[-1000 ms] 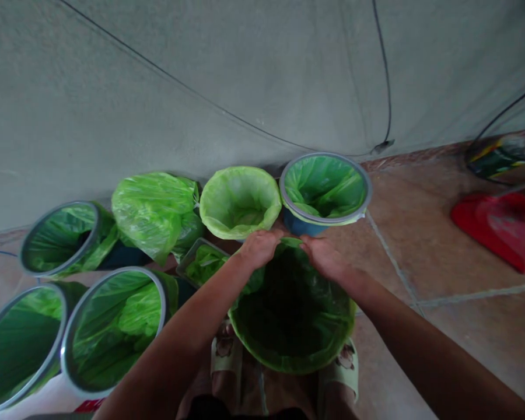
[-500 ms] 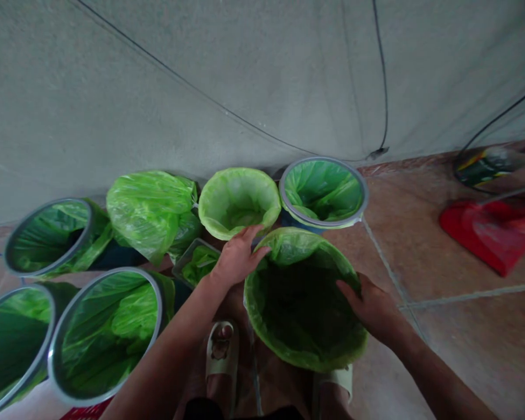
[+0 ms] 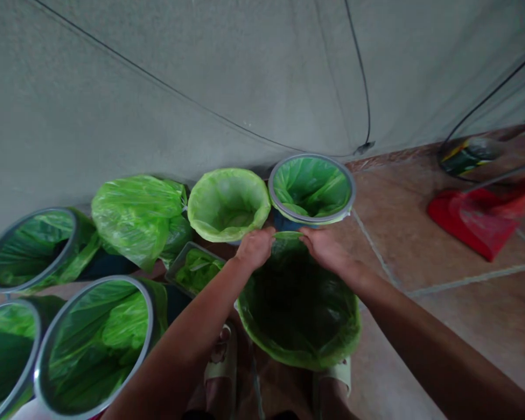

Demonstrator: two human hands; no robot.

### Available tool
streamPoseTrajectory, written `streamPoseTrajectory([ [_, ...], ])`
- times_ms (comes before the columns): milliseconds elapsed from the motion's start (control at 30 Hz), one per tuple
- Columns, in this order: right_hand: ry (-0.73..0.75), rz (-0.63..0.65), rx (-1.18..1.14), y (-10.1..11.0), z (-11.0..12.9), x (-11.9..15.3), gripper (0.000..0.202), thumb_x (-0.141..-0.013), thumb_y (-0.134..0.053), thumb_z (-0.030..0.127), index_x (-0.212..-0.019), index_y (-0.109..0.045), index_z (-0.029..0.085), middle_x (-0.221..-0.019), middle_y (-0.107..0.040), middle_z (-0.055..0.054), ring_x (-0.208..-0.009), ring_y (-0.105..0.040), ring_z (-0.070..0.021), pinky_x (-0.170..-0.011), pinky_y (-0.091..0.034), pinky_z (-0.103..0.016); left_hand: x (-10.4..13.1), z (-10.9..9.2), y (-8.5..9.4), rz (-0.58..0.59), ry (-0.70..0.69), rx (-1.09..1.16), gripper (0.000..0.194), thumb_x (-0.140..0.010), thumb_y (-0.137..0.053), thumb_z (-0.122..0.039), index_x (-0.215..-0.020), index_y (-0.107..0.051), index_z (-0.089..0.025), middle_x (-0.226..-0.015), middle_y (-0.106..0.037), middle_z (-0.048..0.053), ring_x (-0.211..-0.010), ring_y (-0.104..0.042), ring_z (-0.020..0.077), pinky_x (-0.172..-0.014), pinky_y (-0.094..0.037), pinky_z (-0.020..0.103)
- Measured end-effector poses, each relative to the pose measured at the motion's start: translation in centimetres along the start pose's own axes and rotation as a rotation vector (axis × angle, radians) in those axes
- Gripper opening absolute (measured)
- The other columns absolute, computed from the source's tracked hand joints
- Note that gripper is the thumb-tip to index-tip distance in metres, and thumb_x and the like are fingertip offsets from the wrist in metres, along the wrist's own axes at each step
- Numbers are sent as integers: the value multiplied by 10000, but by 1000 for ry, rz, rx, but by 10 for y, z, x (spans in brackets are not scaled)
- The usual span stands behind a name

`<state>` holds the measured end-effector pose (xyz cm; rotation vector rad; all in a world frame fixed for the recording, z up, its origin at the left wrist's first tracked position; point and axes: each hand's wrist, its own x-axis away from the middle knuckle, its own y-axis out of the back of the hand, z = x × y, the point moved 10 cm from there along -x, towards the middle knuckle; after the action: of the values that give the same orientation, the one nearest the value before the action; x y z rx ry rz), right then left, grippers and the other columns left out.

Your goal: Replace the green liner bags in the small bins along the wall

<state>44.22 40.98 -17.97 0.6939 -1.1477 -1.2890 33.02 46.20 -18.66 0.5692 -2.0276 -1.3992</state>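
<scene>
A trash can stands on the floor in front of me, lined with a green trash bag (image 3: pixel 289 350) whose edge folds over the rim. Both hands are at the far side of that rim. My left hand (image 3: pixel 257 247) is closed on the bag's edge at left. A short span away, my right hand (image 3: pixel 322 247) grips the same edge. The can's inside is dark, so its bottom does not show. Just beyond my hands stand another trash can lined with light green (image 3: pixel 228 204) and a blue one with a grey ring (image 3: pixel 312 188) over its liner.
At left are several lined, grey-ringed trash cans (image 3: pixel 96 350), a tied full green bag (image 3: pixel 131 216) and a small bin (image 3: pixel 196 269). A red dustpan (image 3: pixel 468 224) lies right, near a dark green container (image 3: pixel 470 154). A cable hangs along the wall. My sandalled feet are below.
My right hand has moved from the right side of the rim to its far side. My left hand has shifted slightly and closed on the bag's edge. The view has shifted a little.
</scene>
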Motion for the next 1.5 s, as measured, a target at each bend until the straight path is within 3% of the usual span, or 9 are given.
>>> streamPoseTrajectory([
  [200, -24, 30, 40, -3, -4, 0, 248, -952, -413, 240, -952, -647, 158, -885, -696, -96, -824, -634, -207, -709, -394, -275, 3, 5, 2, -1, 17, 64, 204, -914, -502, -259, -1062, -626, -194, -960, -720, 59, -953, -674, 202, -869, -500, 307],
  [367, -25, -12, 38, 8, -4, 7, 315, -922, -504, 283, -1172, -608, 123, -1090, -682, -140, -992, -634, -255, -848, -434, -318, 32, 29, 29, -165, 146, 325, 656, -789, -681, -459, -1333, -475, -157, -1321, -592, 121, -1196, -574, 235, -1018, -445, 351],
  [500, 104, -137, -2, 33, 22, 8, 476, -894, -564, 314, -1324, -513, 116, -1285, -597, -156, -1139, -580, -266, -968, -416, -349, 59, 46, 38, -223, 248, 382, 421, -898, -538, -426, -1222, -574, -159, -1187, -666, 106, -1084, -634, 217, -950, -485, 341],
  [667, 328, -39, 30, 11, 64, -18, 281, -918, -483, 225, -1150, -636, 183, -1058, -699, -89, -962, -637, -212, -828, -430, -290, 59, 36, 26, -163, 275, 172, 288, -959, -438, -327, -1094, -637, -170, -994, -717, 87, -891, -684, 194, -836, -505, 299],
  [900, 289, 67, 30, -14, 50, -33, 262, -911, -431, 237, -865, -684, 185, -756, -683, -45, -704, -596, -156, -633, -342, -247, 59, 31, 1, 19, 284, -50, 322, -974, -343, -268, -1115, -597, -128, -823, -711, 121, -815, -702, 256, -707, -505, 318],
  [1033, 298, 74, 69, -10, 49, -34, 270, -910, -414, 220, -850, -673, 173, -764, -681, -57, -709, -607, -166, -623, -349, -252, 60, 36, 5, -6, 304, -18, 307, -959, -388, -291, -1127, -600, -146, -860, -720, 124, -841, -702, 259, -763, -514, 342],
  [1167, 179, 65, 103, -4, 31, -34, 260, -925, -432, 226, -974, -676, 151, -877, -707, -95, -837, -654, -208, -724, -427, -274, 74, 45, 21, -152, 310, 179, 426, -913, -518, -386, -1275, -518, -161, -1161, -678, 127, -1037, -658, 235, -919, -493, 350],
  [1333, 81, -172, -72, 37, 6, 10, 534, -870, -560, 261, -1373, -457, 115, -1300, -588, -163, -1187, -562, -264, -989, -432, -362, 117, 65, 17, -286, 348, 502, 447, -902, -531, -407, -1269, -517, -153, -1263, -624, 136, -1136, -614, 220, -961, -496, 358],
  [1500, -279, -316, -145, 39, -57, 101, 516, -915, -452, 375, -1360, -452, 115, -1281, -591, -185, -1137, -594, -313, -948, -467, -445, 147, 64, -5, -264, 413, 622, 386, -920, -493, -377, -1241, -543, -168, -1187, -670, 117, -1063, -652, 206, -928, -518, 359],
])
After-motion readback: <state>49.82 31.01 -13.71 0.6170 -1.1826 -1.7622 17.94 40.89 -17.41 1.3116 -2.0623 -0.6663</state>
